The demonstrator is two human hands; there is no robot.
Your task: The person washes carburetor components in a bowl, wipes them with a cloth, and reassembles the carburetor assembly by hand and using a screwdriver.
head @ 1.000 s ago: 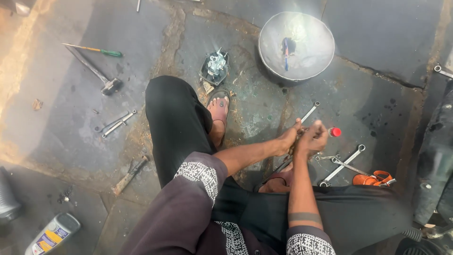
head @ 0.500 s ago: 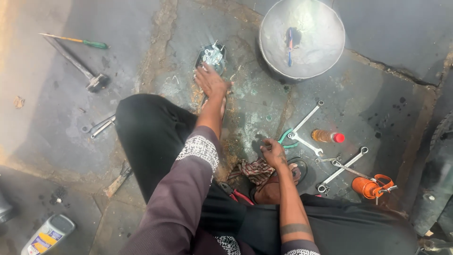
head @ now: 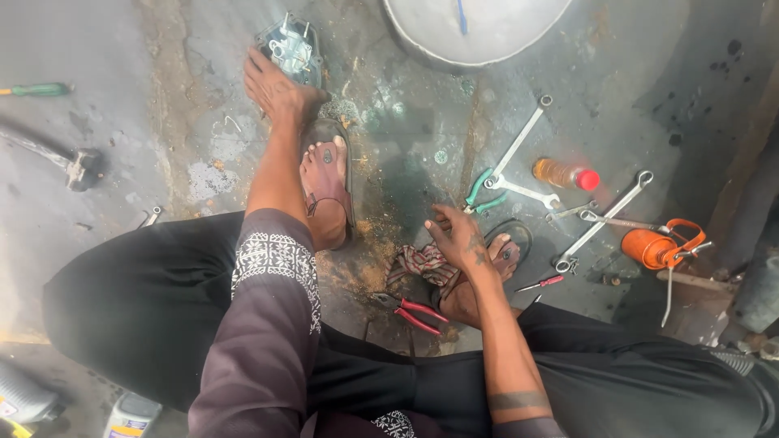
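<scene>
Since half a second ago the left hand (head: 274, 88) has stretched a little further, fingers spread and resting on the near edge of the small metal tray of nuts and bolts (head: 290, 49), grasping nothing I can make out. Right hand (head: 456, 240) has stayed low over the sandalled right foot (head: 487, 268), fingers loosely curled beside a striped rag (head: 422, 264), holding nothing. Further out: red-handled pliers (head: 412, 309) below the rag, green-handled pliers (head: 480, 191) and spanners (head: 519, 146) on the stained stone floor (head: 649, 97), an orange bottle (head: 564, 173), an orange oil can (head: 653, 246).
</scene>
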